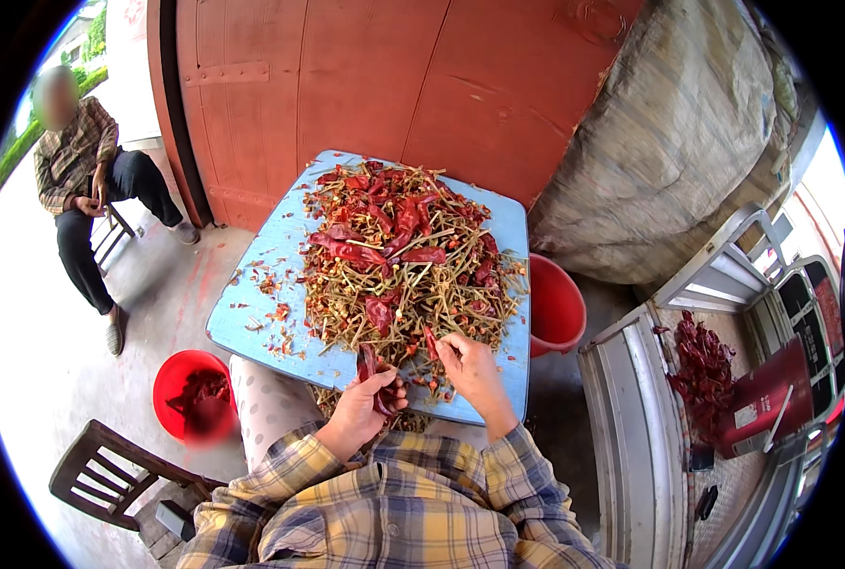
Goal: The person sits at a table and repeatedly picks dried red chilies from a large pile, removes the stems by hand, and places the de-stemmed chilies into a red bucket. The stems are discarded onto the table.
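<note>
A blue table bears a heap of dried stems, seeds and dried red chili peppers. At the near edge of the table, my left hand holds one or more dark red dried chilies, partly hidden by the fingers. To its right, my right hand pinches a small bright red chili piece between thumb and fingers, over the near side of the heap. Whole chilies lie on top of the heap, and loose flakes are scattered over the table's left side.
A red bucket with dried chilies stands left; another red bucket is right. A wooden chair is lower left. A person sits farther left. A metal cart bed holds chilies and a dark red bucket.
</note>
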Available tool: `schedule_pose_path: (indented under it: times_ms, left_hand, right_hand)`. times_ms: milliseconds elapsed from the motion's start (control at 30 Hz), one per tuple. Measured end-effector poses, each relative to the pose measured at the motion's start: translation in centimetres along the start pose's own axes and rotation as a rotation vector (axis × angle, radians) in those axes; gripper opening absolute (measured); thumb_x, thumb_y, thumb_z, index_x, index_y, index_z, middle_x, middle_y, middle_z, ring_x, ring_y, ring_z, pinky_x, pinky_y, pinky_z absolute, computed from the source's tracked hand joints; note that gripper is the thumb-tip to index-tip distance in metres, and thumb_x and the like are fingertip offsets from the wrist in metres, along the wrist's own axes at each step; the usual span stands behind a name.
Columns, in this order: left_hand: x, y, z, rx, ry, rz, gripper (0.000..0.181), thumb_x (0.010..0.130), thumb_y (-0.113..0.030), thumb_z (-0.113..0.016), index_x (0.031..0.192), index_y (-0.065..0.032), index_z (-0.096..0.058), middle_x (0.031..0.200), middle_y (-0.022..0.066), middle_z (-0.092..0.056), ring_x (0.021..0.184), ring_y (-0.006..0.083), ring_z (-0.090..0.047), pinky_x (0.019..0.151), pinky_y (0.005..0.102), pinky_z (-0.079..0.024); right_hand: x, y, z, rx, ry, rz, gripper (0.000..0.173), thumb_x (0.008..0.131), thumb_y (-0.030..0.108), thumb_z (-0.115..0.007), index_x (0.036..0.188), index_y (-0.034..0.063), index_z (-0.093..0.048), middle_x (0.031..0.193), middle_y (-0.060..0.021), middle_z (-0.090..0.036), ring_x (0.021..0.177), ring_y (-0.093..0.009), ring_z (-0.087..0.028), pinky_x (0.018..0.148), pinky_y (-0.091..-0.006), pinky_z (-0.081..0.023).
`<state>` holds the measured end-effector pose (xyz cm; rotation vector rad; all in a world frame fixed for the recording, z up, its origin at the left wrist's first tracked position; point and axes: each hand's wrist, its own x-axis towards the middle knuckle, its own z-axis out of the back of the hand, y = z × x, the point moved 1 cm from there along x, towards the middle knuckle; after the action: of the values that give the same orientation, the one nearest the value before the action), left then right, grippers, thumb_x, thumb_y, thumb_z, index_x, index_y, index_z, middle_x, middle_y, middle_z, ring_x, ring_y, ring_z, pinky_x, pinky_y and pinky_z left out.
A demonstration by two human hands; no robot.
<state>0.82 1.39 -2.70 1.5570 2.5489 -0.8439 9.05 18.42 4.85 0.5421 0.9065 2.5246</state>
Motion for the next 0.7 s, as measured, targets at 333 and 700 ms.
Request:
schedule_pose_path:
  times_ms: [333,700]
  left_hand:
    - [0.1,0.3,-0.2,0.037,-0.004,0.007,0.011,0.09,-0.011,-0.063,0.097,-0.0057,-0.058,0.085,0.0071,-0.06,0.077,0.0188,-0.061,0.067,0.0323,-0.055]
    - [-0.1,0.2,-0.2,0.043,-0.024,0.019,0.011,0.09,-0.01,-0.061,0.098,-0.0074,-0.054,0.086,0.0064,-0.056,0.077,0.0196,-0.058,0.067,0.0336,-0.052]
  right_hand:
    - [3.5,-0.7,0.0,-0.15,-0.202,0.117,0.009,0.086,0.018,-0.062,0.088,0.0097,-0.064,0.077,-0.0117,-0.065,0.069,-0.032,-0.063,0.06,-0.0423,-0.049]
    - [11.4,-9.2,4.9,-0.425,-0.167,-0.197,0.035,0.082,0.024,-0.066,0.114,0.0098,-0.061,0.113,-0.0138,-0.063,0.104,-0.033,-0.06,0.086,-0.0443,-0.049]
